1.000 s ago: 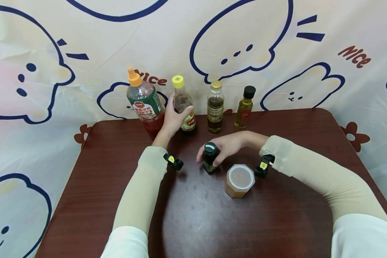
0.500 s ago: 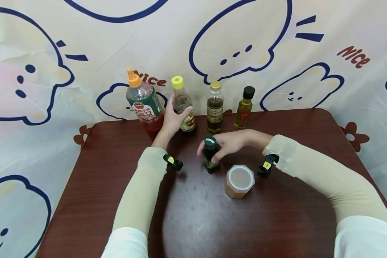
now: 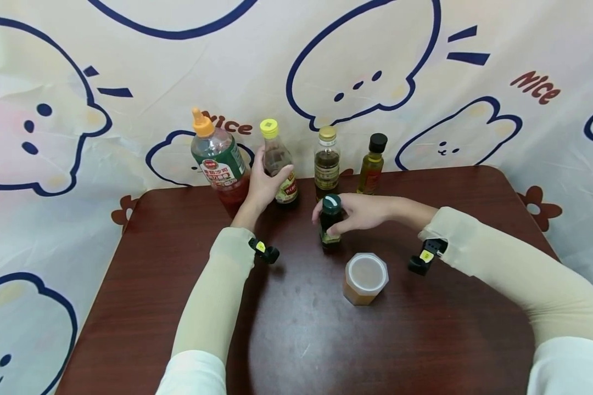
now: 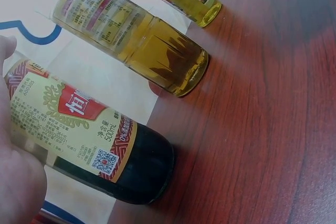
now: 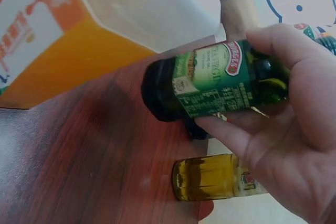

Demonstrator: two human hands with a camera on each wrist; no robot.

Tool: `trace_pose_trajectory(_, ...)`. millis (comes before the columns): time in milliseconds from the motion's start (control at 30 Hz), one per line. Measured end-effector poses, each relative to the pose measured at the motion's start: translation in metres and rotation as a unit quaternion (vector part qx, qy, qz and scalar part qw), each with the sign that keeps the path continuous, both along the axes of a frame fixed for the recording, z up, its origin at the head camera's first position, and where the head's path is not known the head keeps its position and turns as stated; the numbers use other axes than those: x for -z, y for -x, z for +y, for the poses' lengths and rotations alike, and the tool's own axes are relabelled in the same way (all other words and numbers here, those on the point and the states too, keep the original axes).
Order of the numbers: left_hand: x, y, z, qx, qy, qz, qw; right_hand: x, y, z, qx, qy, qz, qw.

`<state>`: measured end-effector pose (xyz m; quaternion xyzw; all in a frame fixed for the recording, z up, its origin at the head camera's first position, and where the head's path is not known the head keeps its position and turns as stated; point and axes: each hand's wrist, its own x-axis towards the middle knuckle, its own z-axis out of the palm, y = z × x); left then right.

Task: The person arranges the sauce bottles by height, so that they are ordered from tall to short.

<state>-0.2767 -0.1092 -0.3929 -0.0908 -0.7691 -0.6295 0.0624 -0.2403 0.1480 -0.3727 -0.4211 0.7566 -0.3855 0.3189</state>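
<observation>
My left hand point(image 3: 263, 184) grips a yellow-capped bottle of dark sauce point(image 3: 287, 189), which stands upright near the back edge of the table. Its cream and red label point(image 4: 68, 108) shows in the left wrist view, with the thumb side of the hand at the left. In my right hand point(image 3: 363, 211) is a small dark green olive oil bottle point(image 3: 330, 225), held upright between thumb and fingers. The right wrist view shows its green label point(image 5: 212, 80) and dark base. Behind it, a gold-capped oil bottle point(image 3: 327, 164) is partly covered.
A large red sauce bottle point(image 3: 219, 164) with an orange nozzle stands left of my left hand. At the back right is a small black-capped oil bottle point(image 3: 372, 164). An orange-brown jar point(image 3: 365, 277) with a whitish lid sits in front of my right hand on the brown table point(image 3: 296, 340).
My right hand has carried the olive oil bottle toward the back of the table and slightly right. My left hand keeps its grip on the dark sauce bottle.
</observation>
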Motion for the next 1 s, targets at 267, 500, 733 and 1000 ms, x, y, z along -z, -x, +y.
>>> trace_pose_trajectory(267, 0.026, 0.019, -0.005, -0.005, -0.006, 0.003, 1.0000, -0.002, -0.004, 0.016, 0.076, 0.011, 0.040, 0.9962)
trace_pose_trajectory(500, 0.026, 0.016, -0.005, -0.011, -0.006, 0.022, 0.9997, -0.004, -0.010, 0.030, 0.138, 0.005, 0.065, 0.9883)
trace_pose_trajectory(733, 0.026, 0.016, -0.005, -0.009, -0.006, 0.018, 0.9998, -0.008, -0.021, 0.044, 0.199, -0.014, 0.095, 0.9752)
trace_pose_trajectory(1000, 0.023, 0.018, -0.004, 0.000, -0.011, 0.001, 0.9999, -0.008, -0.028, 0.066, 0.272, -0.034, 0.122, 0.9541)
